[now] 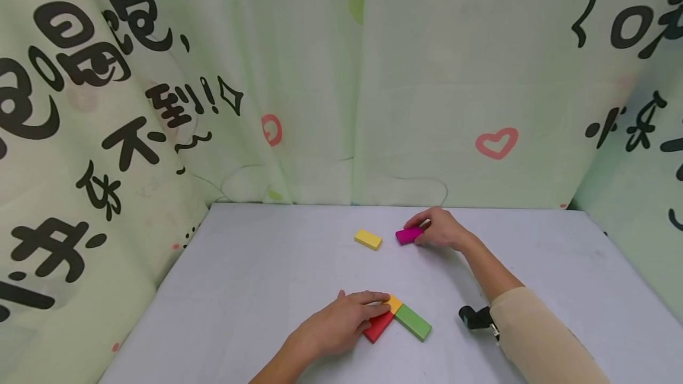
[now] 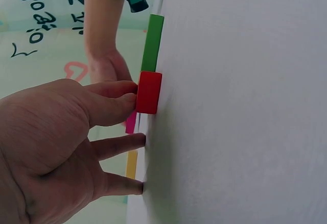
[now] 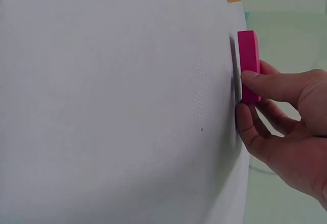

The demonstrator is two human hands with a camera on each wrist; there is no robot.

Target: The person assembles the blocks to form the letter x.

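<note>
My right hand (image 1: 440, 229) pinches a magenta rectangular block (image 1: 408, 236) between thumb and fingers near the far edge of the table. In the right wrist view a thin shadow lies beside this magenta block (image 3: 249, 55), close over the table. My left hand (image 1: 344, 320) holds a red block (image 1: 377, 328), its thumb on the near side. The index finger of that hand reaches to an orange block (image 1: 394, 303), partly hidden under the fingertips. A green block (image 1: 413, 322) meets the orange one, so the three form a bent corner.
A yellow block (image 1: 368, 239) lies alone, left of the magenta one. The white table (image 1: 256, 277) runs back to a printed curtain (image 1: 416, 76). A black device (image 1: 475, 317) juts from the right sleeve (image 1: 539, 330).
</note>
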